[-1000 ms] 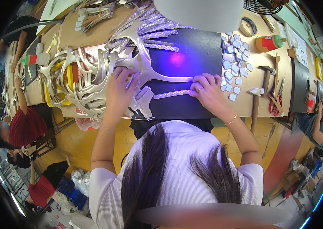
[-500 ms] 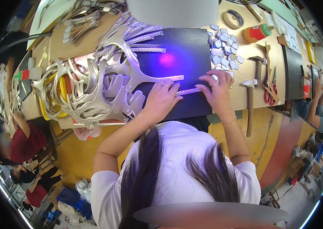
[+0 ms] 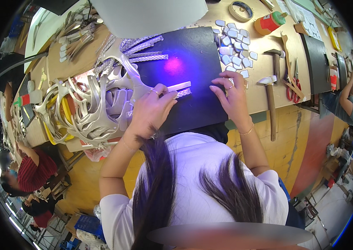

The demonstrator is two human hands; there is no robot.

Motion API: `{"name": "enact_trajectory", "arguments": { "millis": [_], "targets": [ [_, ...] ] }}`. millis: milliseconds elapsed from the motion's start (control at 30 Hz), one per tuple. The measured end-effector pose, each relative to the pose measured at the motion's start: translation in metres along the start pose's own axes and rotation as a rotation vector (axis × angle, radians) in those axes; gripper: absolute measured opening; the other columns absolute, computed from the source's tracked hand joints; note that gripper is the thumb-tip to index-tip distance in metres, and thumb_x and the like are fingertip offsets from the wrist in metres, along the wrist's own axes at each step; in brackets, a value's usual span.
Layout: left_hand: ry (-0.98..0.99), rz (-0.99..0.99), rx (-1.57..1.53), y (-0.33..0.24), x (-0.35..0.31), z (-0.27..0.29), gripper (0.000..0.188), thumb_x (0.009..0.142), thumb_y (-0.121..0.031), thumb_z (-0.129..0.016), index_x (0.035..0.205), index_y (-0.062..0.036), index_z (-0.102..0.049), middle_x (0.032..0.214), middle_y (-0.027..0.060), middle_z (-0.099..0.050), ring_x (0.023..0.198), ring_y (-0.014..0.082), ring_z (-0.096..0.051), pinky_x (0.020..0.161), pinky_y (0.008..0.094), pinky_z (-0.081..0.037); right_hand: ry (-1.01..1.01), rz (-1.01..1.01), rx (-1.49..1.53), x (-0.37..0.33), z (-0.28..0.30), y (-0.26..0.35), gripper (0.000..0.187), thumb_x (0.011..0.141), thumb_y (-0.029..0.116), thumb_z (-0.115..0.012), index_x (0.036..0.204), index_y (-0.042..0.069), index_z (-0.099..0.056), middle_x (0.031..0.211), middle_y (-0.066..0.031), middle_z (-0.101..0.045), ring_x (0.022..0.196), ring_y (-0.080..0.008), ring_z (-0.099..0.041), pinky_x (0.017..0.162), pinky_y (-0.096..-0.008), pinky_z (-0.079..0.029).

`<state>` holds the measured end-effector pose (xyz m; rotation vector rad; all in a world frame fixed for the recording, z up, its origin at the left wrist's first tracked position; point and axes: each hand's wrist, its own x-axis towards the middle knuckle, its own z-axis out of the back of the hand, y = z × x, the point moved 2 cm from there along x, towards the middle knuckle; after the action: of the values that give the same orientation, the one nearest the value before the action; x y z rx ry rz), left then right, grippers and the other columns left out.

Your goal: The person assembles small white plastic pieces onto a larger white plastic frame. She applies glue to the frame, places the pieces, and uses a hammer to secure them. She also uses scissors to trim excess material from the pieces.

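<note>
My left hand is closed on a short silver braided strap, its woven end sticking out beyond my fingers over the black board. Just above it, the narrow silver end of a strap piece also comes out past my fingertips. Beside these, my right hand hovers at the board's right side, thumb and forefinger apart, with nothing visible between them. A purple light spot with a pink middle falls on the board. Left of my left hand lies a heap of silver cut-out strap pieces.
More braided straps lie behind. A white lamp head overhangs the board. Small pale tabs, a hammer, red-handled scissors, a tape roll and a red bottle sit right. Other people work at both sides.
My left hand has moved left, bringing the silver strap end and braided strap close together. My right hand has let go of the braided strap's end. The view has shifted slightly.
</note>
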<state>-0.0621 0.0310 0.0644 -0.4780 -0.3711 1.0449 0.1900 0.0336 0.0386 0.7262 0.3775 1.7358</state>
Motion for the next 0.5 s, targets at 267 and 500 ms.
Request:
{"name": "enact_trajectory", "arguments": {
  "millis": [267, 500],
  "targets": [
    [-0.147, -0.248, 0.156, 0.009, 0.019, -0.032, 0.02, 0.08, -0.011, -0.071, 0.099, -0.0059, -0.069, 0.096, 0.0071, -0.061, 0.096, 0.0263, -0.059, 0.084, 0.0411, -0.046, -0.039, 0.009, 0.066, -0.004, -0.007, 0.004, 0.018, 0.081, 0.017, -0.078, 0.095, 0.009, -0.07, 0.107, -0.0069, -0.06, 0.102, -0.0246, -0.056, 0.093, -0.0382, -0.035],
    [-0.089, -0.203, 0.063, 0.022, 0.018, -0.04, 0.027, 0.08, -0.01, -0.07, 0.107, -0.0075, -0.07, 0.101, 0.0072, -0.062, 0.1, 0.0273, -0.058, 0.086, 0.0413, -0.046, -0.006, 0.024, 0.08, -0.007, -0.013, 0.003, 0.017, 0.082, 0.016, -0.077, 0.095, 0.01, -0.07, 0.105, -0.006, -0.06, 0.1, -0.0221, -0.057, 0.09, -0.0383, -0.035]
  ]
}}
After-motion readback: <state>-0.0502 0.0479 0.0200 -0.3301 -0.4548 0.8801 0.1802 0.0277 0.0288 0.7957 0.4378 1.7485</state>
